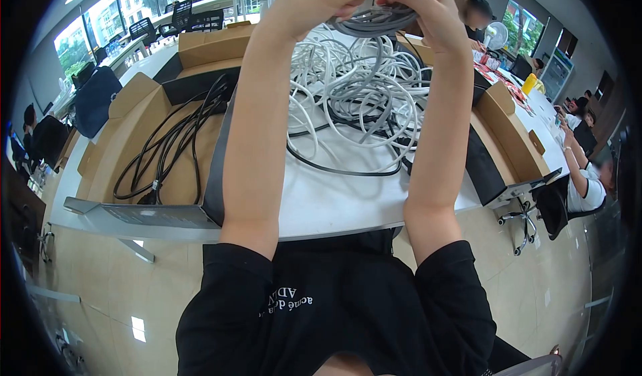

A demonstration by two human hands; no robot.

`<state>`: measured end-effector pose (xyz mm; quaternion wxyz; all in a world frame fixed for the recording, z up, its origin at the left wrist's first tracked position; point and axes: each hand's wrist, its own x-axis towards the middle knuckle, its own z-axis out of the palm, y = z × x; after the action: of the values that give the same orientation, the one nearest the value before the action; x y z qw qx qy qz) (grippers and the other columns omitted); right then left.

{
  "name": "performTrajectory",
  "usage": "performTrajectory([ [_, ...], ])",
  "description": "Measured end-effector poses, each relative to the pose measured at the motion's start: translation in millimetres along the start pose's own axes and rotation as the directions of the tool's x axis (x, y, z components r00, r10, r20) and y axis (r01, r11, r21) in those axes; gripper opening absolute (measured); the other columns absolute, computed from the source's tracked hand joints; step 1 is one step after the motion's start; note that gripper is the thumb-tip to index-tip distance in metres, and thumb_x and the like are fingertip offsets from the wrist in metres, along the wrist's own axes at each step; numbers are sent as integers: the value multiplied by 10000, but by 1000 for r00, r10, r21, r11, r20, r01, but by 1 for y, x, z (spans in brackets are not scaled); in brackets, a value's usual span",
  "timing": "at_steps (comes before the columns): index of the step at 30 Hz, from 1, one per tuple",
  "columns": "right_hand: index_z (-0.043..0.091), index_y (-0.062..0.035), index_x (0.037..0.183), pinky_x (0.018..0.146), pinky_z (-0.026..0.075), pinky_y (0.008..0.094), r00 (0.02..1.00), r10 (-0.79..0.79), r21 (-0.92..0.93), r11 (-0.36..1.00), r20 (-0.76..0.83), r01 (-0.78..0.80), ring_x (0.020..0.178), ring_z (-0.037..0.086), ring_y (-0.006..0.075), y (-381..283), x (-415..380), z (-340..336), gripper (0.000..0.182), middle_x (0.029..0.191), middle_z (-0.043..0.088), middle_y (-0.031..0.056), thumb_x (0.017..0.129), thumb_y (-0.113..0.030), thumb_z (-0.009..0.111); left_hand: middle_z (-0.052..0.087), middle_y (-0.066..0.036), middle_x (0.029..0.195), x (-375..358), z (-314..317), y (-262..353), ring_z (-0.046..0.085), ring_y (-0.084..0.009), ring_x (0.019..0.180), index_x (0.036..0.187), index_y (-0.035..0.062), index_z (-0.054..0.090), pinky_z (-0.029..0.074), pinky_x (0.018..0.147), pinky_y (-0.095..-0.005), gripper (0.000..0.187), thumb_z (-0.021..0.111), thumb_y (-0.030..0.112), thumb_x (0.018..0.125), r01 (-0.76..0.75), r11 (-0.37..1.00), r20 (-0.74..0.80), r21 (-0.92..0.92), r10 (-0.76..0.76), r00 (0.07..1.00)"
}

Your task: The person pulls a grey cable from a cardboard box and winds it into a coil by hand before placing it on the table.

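Observation:
At the top edge of the head view, a coil of grey cable (378, 23) is held up in both hands. My left hand (328, 0) is closed on the coil's left side, with curled fingers. Around its right side my right hand (435, 15) is closed too, its fingers over the loops. Part of the coil and the fingertips are cut off by the frame edge. Below them a tangled pile of white and grey cables (354, 85) lies on the white table (328, 205), with some black cable among it.
On the left stands an open cardboard box (93, 168) with a bundled black cable (175, 150) inside. Another open box (508, 138) is at the right. Several people sit or stand at tables, one (585, 185) seated at the right. A dark blue bag (97, 102) is at the far left.

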<state>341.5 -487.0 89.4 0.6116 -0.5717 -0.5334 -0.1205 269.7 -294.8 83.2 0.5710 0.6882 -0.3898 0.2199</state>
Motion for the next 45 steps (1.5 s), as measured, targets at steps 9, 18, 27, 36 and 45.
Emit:
performTrajectory([
  [9, 486, -149, 703, 532, 366, 244, 967, -18, 651, 736, -253, 184, 505, 340, 86, 43, 24, -15, 301, 614, 372, -56, 913, -3, 644, 655, 20, 810, 7, 18, -3, 562, -32, 681, 1093, 22, 680, 422, 591, -202, 360, 806, 273, 868, -62, 994, -146, 91, 75, 986],
  [18, 581, -67, 759, 663, 486, 322, 906, 208, 834, 505, -368, 223, 612, 510, 168, 76, 35, 21, 210, 651, 498, 10, 968, -49, 588, 676, -2, 831, 39, 33, -88, 596, -81, 722, 965, 28, 692, 461, 652, -237, 180, 734, 200, 937, -400, 877, -507, -265, 226, 832],
  [27, 641, 16, 1172, 838, 512, 261, 874, -219, 29, 966, -434, 256, 876, 663, 132, 56, 25, 40, 327, 969, 697, 49, 876, -53, 762, 667, -64, 790, 17, -1, -40, 623, -136, 693, 1008, -10, 665, 480, 646, -294, 145, 679, 102, 918, -258, 912, -510, 318, 394, 764],
  [36, 709, 33, 942, 599, 483, 276, 998, -18, -527, 850, -60, -16, 664, 601, 106, 0, 2, 17, 220, 729, 646, 52, 732, -30, 686, 692, -247, 882, -2, 3, 4, 674, -416, 861, 988, -21, 665, 509, 767, -445, 249, 690, 160, 819, 26, 679, -150, 734, 125, 981],
  [45, 634, 20, 785, 486, 382, 248, 852, -128, -76, 992, -507, 104, 495, 472, 118, 22, 12, -16, 130, 636, 605, 98, 681, 23, 557, 697, -113, 1100, 22, 10, -60, 680, -208, 958, 1208, -56, 576, 545, 801, -344, 582, 848, 312, 848, -111, 955, -231, 275, 178, 957],
])
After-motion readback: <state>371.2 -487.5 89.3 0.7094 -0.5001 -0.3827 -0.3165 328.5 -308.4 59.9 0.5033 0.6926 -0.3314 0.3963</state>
